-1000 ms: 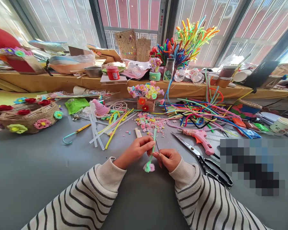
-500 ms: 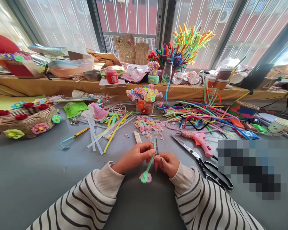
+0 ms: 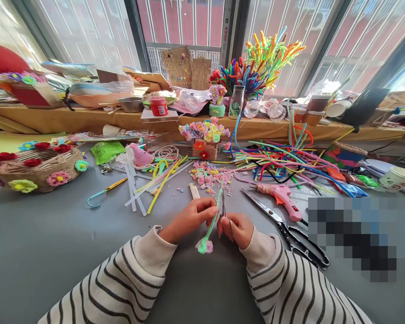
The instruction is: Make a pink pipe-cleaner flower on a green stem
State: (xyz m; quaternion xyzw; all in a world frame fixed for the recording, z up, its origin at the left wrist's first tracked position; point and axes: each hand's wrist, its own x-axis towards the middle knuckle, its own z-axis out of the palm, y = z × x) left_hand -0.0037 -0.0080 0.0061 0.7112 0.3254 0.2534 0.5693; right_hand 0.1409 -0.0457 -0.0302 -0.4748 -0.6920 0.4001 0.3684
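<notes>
My left hand point(image 3: 196, 218) pinches the green stem of a pipe-cleaner flower point(image 3: 210, 229). Its pink and green head hangs low, nearest to me, while the stem's tip points away. In my right hand point(image 3: 239, 228) is a small pair of scissors point(image 3: 223, 204), its thin blades upright close beside the stem. Whether the blades touch the stem I cannot tell. Beyond both hands lies a heap of pink, green and yellow fuzzy clippings point(image 3: 211, 174).
Large black-handled scissors point(image 3: 273, 215) and a pink glue gun point(image 3: 283, 198) lie to the right. Behind are loose pipe cleaners point(image 3: 273, 157) and a small flower basket point(image 3: 205, 147). Glue sticks point(image 3: 132, 189), a hook-ended tool point(image 3: 104, 191) and a woven basket point(image 3: 43, 170) are on the left.
The scissors in my right hand have shifted slightly right, apart from the stem. The flower head has risen a little, and the whole view has moved slightly.
</notes>
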